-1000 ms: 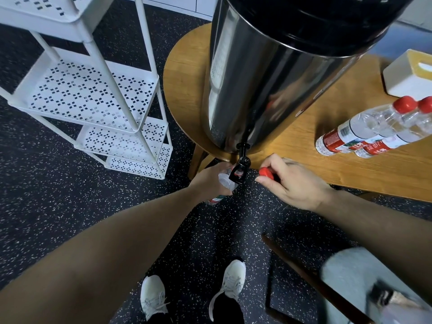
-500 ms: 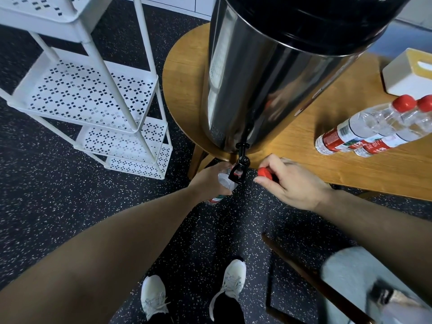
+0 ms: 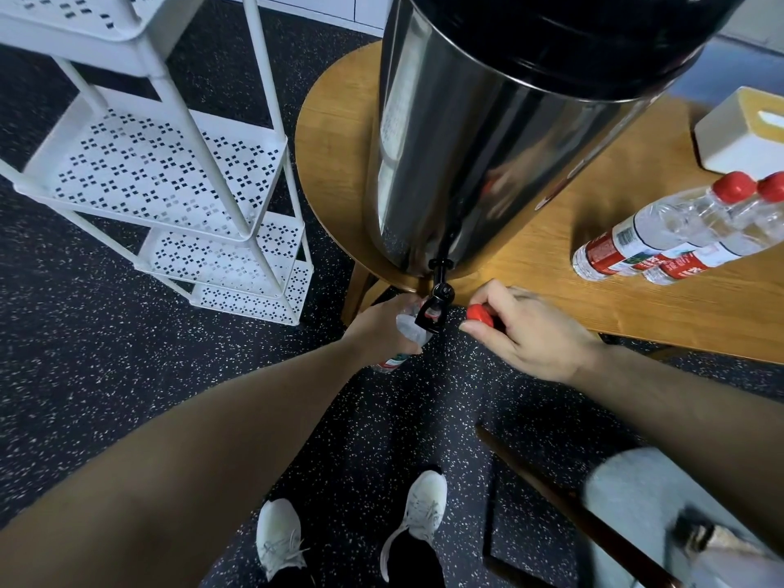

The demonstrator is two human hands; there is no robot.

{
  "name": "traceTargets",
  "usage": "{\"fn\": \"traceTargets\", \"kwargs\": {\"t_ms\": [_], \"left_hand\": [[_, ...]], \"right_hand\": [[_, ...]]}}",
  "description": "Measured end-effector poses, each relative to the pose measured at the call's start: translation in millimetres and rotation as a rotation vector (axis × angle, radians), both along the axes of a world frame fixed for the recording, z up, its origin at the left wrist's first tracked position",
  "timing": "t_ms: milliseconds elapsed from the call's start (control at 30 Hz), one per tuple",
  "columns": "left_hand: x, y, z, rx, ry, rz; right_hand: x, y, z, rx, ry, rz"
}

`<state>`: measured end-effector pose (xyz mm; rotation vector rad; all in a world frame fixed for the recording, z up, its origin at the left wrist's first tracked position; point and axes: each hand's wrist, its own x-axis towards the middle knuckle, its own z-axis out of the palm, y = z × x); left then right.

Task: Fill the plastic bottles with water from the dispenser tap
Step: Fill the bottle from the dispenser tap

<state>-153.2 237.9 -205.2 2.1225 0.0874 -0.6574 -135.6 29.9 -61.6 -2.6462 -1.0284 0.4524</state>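
A tall steel dispenser point(image 3: 475, 133) stands on the wooden table point(image 3: 636, 299), and its black tap point(image 3: 437, 305) hangs over the table's front edge. My left hand point(image 3: 382, 328) grips a clear plastic bottle point(image 3: 407, 333) with a red label, its mouth right under the tap. My right hand point(image 3: 526, 328) rests at the table edge to the right of the tap and pinches a red bottle cap point(image 3: 479, 312) between thumb and fingers. Two capped bottles point(image 3: 662, 235) lie side by side on the table at the right.
A white perforated shelf rack point(image 3: 169, 171) stands on the speckled floor to the left of the table. A cream box point(image 3: 742, 133) sits at the table's far right. A dark wooden bar point(image 3: 572, 511) and my white shoes point(image 3: 352, 532) are below.
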Motion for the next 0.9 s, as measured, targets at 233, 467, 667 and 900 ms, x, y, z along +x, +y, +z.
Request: {"fn": "traceTargets", "kwargs": {"t_ms": [233, 467, 667, 900], "left_hand": [[-0.5, -0.2, 2.8, -0.001, -0.005, 0.0], [-1.0, 0.6, 3.7, -0.01, 0.008, 0.01], [-0.7, -0.1, 2.6, -0.004, -0.002, 0.01], [-0.3, -0.6, 0.4, 0.008, -0.006, 0.009]], "right_hand": [[0.0, 1.0, 2.3, 0.003, 0.004, 0.001], [0.8, -0.4, 1.0, 0.02, -0.012, -0.001], [0.3, -1.1, 0.7, 0.01, -0.014, 0.006], [-0.6, 0.6, 2.9, 0.001, -0.015, -0.002]]}}
